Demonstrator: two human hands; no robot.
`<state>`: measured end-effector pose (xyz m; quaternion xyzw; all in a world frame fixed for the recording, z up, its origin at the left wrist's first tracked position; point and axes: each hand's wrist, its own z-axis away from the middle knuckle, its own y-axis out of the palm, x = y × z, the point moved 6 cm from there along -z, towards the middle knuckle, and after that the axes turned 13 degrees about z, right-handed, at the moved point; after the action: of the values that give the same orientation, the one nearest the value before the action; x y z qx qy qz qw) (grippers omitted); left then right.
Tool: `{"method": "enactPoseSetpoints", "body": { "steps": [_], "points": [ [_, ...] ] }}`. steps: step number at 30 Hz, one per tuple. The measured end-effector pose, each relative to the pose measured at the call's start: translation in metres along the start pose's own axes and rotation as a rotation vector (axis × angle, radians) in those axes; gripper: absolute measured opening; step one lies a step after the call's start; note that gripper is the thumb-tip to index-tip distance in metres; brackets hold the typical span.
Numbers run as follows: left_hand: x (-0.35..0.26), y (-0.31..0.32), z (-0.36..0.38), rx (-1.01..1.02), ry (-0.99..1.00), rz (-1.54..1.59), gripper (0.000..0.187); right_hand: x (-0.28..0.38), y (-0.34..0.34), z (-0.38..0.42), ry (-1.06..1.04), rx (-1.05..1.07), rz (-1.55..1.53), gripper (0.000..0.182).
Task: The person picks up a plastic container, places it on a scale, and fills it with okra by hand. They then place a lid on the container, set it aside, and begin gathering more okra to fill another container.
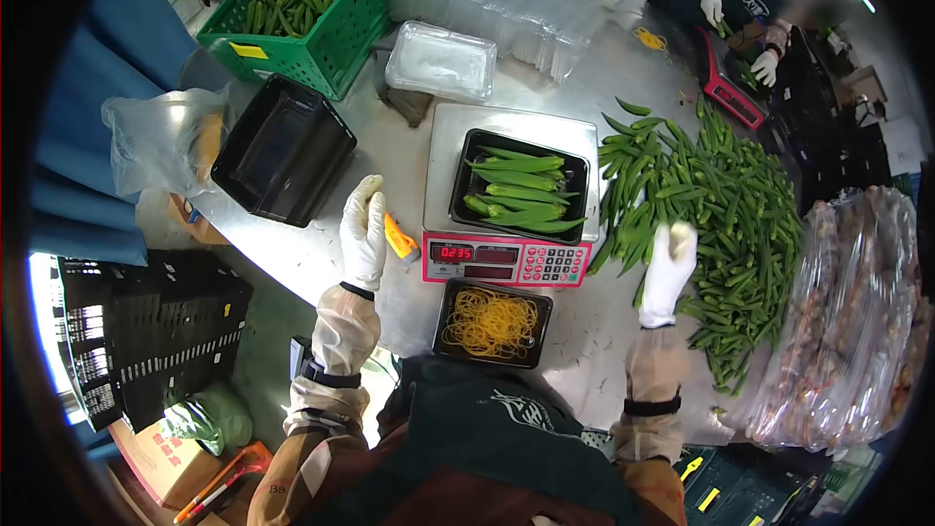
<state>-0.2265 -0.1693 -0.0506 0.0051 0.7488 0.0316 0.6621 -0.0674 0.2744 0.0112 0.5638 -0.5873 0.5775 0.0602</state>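
My left hand, in a white glove, is raised left of the scale with its fingers stretched and nothing in them. An orange-handled cutter lies right beside it. My right hand, also gloved, is at the left edge of a loose okra pile. Its fingers are curled; whether anything is inside is hidden. Between my hands is a digital scale with a red-framed panel reading 0.235. On its plate sits a black tray holding several okra pods laid crosswise.
A black tray of yellow rubber bands stands before the scale. Stacked black trays, a green okra crate and clear lids are beyond. Plastic-wrapped packs lie right. A co-worker's gloved hands are near another scale.
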Motion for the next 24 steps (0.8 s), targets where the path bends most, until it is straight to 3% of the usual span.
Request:
{"method": "enactPoseSetpoints", "body": {
  "steps": [5, 7, 8, 11, 13, 19, 21, 23, 24],
  "points": [
    [-0.019, 0.021, 0.001, 0.054, -0.034, 0.012, 0.033, -0.128, -0.018, 0.127, 0.194, 0.436, 0.204, 0.013],
    [-0.009, 0.023, -0.002, 0.077, 0.007, 0.017, 0.033, -0.153, -0.019, 0.182, 0.013, 0.597, 0.621, 0.015],
    [-0.016, 0.025, -0.004, 0.090, 0.117, -0.043, 0.034, -0.164, -0.025, 0.202, 0.279, 0.461, 0.323, 0.018],
    [-0.038, 0.023, -0.004, 0.074, 0.100, -0.053, 0.034, -0.187, -0.025, 0.223, 0.515, 0.326, -0.013, 0.021],
    [-0.036, 0.021, -0.003, 0.060, 0.059, 0.027, 0.034, -0.191, -0.022, 0.222, 0.481, 0.356, 0.092, 0.019],
    [-0.054, -0.006, -0.015, -0.077, 0.268, -0.058, 0.032, -0.200, -0.020, 0.214, 0.454, 0.435, 0.095, 0.019],
    [-0.079, -0.027, -0.031, -0.180, 0.491, -0.208, 0.029, -0.196, -0.022, 0.212, 0.465, 0.423, 0.077, 0.017],
    [-0.110, -0.047, -0.044, -0.247, 0.713, -0.622, 0.031, -0.184, -0.023, 0.209, 0.479, 0.413, 0.078, 0.016],
    [-0.116, -0.056, -0.051, -0.308, 0.719, -0.883, 0.029, -0.195, -0.022, 0.211, 0.485, 0.395, 0.132, 0.016]
  ]
}}
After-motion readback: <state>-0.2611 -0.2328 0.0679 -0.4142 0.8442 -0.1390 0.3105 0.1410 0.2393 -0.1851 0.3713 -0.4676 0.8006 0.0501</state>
